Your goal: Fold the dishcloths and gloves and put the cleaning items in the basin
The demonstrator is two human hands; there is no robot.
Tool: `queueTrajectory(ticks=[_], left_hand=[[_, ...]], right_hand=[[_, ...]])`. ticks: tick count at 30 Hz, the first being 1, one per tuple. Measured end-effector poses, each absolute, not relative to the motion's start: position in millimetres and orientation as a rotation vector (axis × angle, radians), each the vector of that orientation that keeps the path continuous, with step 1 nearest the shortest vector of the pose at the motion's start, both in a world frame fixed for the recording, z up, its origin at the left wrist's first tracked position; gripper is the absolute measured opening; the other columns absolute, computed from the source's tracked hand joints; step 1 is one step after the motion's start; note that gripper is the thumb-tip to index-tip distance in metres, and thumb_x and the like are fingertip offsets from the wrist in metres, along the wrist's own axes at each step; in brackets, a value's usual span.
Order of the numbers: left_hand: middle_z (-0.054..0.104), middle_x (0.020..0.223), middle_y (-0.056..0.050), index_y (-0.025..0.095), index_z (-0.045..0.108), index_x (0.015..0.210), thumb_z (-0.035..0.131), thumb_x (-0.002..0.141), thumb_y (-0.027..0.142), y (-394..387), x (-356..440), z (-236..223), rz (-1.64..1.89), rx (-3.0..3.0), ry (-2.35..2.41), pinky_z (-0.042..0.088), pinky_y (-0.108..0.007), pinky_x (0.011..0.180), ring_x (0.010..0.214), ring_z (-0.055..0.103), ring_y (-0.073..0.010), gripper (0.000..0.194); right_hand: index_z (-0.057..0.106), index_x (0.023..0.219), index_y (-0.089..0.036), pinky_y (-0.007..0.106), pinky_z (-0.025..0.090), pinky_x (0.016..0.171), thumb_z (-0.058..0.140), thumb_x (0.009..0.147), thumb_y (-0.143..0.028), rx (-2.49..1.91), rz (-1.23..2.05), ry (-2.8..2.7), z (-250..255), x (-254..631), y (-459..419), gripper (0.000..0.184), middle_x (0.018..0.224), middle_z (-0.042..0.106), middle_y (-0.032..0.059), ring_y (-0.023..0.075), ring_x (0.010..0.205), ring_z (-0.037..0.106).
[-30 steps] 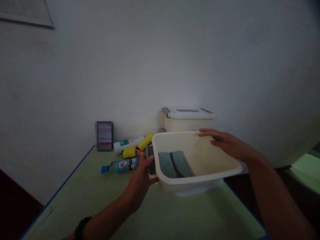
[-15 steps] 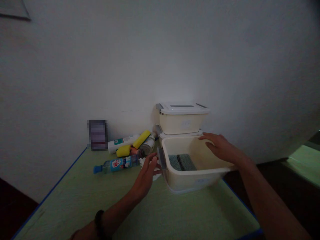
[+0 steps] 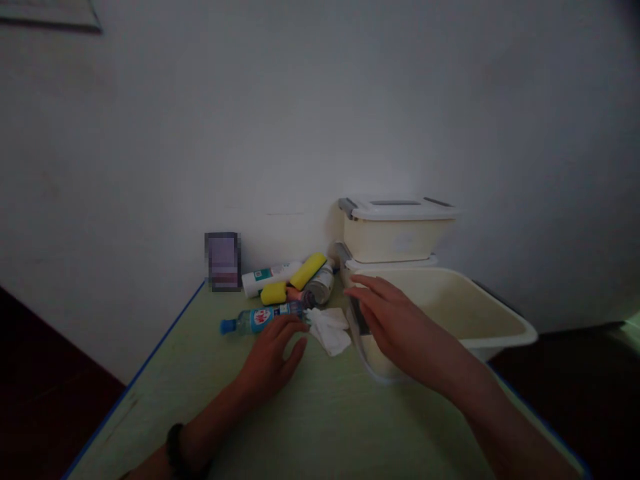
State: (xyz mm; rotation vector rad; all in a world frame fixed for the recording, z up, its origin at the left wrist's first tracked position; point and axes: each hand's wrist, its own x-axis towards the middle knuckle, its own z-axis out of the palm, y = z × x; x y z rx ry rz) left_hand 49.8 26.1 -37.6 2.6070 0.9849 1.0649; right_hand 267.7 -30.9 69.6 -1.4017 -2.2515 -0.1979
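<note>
My left hand (image 3: 273, 353) is open over the table, its fingers bent beside a clear bottle (image 3: 245, 323) with a blue cap and blue label. The fingertips overlap the bottle's near edge; whether they touch it I cannot tell. Right of them lies a crumpled white cloth or tissue (image 3: 333, 333). My right hand (image 3: 393, 323) is also open, fingers stretched to the left, in front of the left side of a cream plastic storage box (image 3: 505, 341) without a lid. The hand and forearm hide part of that box and its inside.
Behind the clear bottle lie two yellow sponges (image 3: 309, 271), a white bottle (image 3: 255, 285) and a jar-like container (image 3: 321, 285). A lidded box (image 3: 387, 239) stands stacked on another box by the wall (image 3: 280, 120). A blurred-out upright object (image 3: 223, 261) is at the table's back left.
My right hand has moved left from the box's right rim to its left side. My left hand has come away from the box's latch toward the bottle. The view has shifted left.
</note>
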Motion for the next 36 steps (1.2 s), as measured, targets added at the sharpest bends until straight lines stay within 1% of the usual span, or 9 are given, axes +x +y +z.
queueTrajectory(ticks=[3, 6, 9, 13, 15, 22, 29, 32, 36], left_hand=[[0.057, 0.101, -0.009, 0.017, 0.055, 0.100, 0.046, 0.085, 0.017, 29.3, 35.7, -37.7, 1.092, 2.706, 1.050, 0.043, -0.040, 0.085, 0.096, 0.053, -0.0223, 0.017], [0.058, 0.100, -0.009, 0.018, 0.055, 0.100, 0.047, 0.083, 0.016, 37.0, 26.1, -38.8, 1.119, 2.771, 1.154, 0.041, -0.041, 0.081, 0.094, 0.053, -0.0239, 0.018], [0.058, 0.100, -0.008, 0.020, 0.055, 0.099, 0.048, 0.082, 0.015, 44.0, 21.4, -40.9, 1.109, 2.795, 1.234, 0.040, -0.039, 0.078, 0.094, 0.053, -0.0239, 0.019], [0.053, 0.108, -0.009, 0.022, 0.054, 0.103, 0.050, 0.081, 0.017, 53.7, 13.7, -44.4, 1.138, 2.781, 1.389, 0.039, -0.042, 0.085, 0.101, 0.049, -0.0259, 0.023], [0.050, 0.112, -0.011, 0.021, 0.052, 0.106, 0.051, 0.081, 0.020, 60.2, 7.7, -46.3, 1.187, 2.737, 1.476, 0.037, -0.045, 0.088, 0.105, 0.047, -0.0276, 0.026], [0.050, 0.109, -0.012, 0.018, 0.052, 0.104, 0.049, 0.082, 0.019, 68.1, 2.6, -49.7, 1.247, 2.630, 1.482, 0.039, -0.045, 0.090, 0.104, 0.048, -0.0268, 0.023], [0.050, 0.108, -0.009, 0.021, 0.054, 0.100, 0.049, 0.082, 0.013, 60.2, 12.9, -49.6, 1.260, 2.679, 1.329, 0.041, -0.044, 0.088, 0.103, 0.048, -0.0248, 0.021], [0.052, 0.104, -0.008, 0.022, 0.056, 0.096, 0.048, 0.082, 0.012, 58.0, 15.2, -49.0, 1.265, 2.686, 1.299, 0.042, -0.042, 0.087, 0.102, 0.049, -0.0231, 0.019], [0.054, 0.106, -0.008, 0.022, 0.056, 0.098, 0.047, 0.081, 0.012, 54.4, 19.3, -47.7, 1.237, 2.685, 1.295, 0.042, -0.040, 0.088, 0.102, 0.050, -0.0230, 0.022]], right_hand=[[0.053, 0.121, -0.010, 0.045, 0.040, 0.099, 0.036, 0.083, -0.004, -1.353, -0.169, -2.232, 57.5, 233.8, -28.7, 0.042, 0.133, 0.046, 0.0173, 0.0245, 0.123, 0.043], [0.052, 0.122, -0.004, 0.041, 0.041, 0.099, 0.035, 0.080, 0.001, -1.324, -0.191, -2.292, 31.8, 201.1, -26.9, 0.045, 0.125, 0.054, 0.0182, 0.0240, 0.117, 0.049], [0.051, 0.123, -0.007, 0.040, 0.043, 0.097, 0.032, 0.072, 0.006, -1.412, -0.207, -2.348, -0.4, 182.6, -22.0, 0.056, 0.122, 0.057, 0.0151, 0.0233, 0.113, 0.053], [0.045, 0.128, 0.001, 0.045, 0.039, 0.100, 0.033, 0.073, 0.004, -1.561, -0.183, -2.293, -34.1, 189.1, -6.1, 0.056, 0.133, 0.046, 0.0232, 0.0291, 0.125, 0.042], [0.045, 0.128, 0.001, 0.045, 0.037, 0.102, 0.036, 0.077, -0.001, -1.607, -0.124, -2.309, -44.4, 198.2, 1.6, 0.052, 0.136, 0.043, 0.0230, 0.0294, 0.127, 0.039], [0.041, 0.131, 0.001, 0.041, 0.033, 0.105, 0.035, 0.085, -0.010, -1.571, -0.044, -2.360, -52.6, 204.0, 5.8, 0.048, 0.138, 0.040, 0.0211, 0.0273, 0.130, 0.034], [0.040, 0.132, 0.001, 0.045, 0.033, 0.104, 0.038, 0.081, -0.005, -1.622, -0.087, -2.283, -51.2, 200.9, 2.7, 0.051, 0.141, 0.034, 0.0240, 0.0301, 0.131, 0.030], [0.041, 0.131, 0.002, 0.048, 0.037, 0.099, 0.037, 0.079, -0.003, -1.742, -0.113, -2.203, -52.1, 199.8, 1.9, 0.052, 0.135, 0.043, 0.0253, 0.0311, 0.126, 0.039], [0.043, 0.129, 0.000, 0.044, 0.041, 0.096, 0.036, 0.082, -0.006, -1.719, -0.100, -2.237, -51.7, 198.7, 1.5, 0.048, 0.125, 0.054, 0.0227, 0.0278, 0.117, 0.050]])
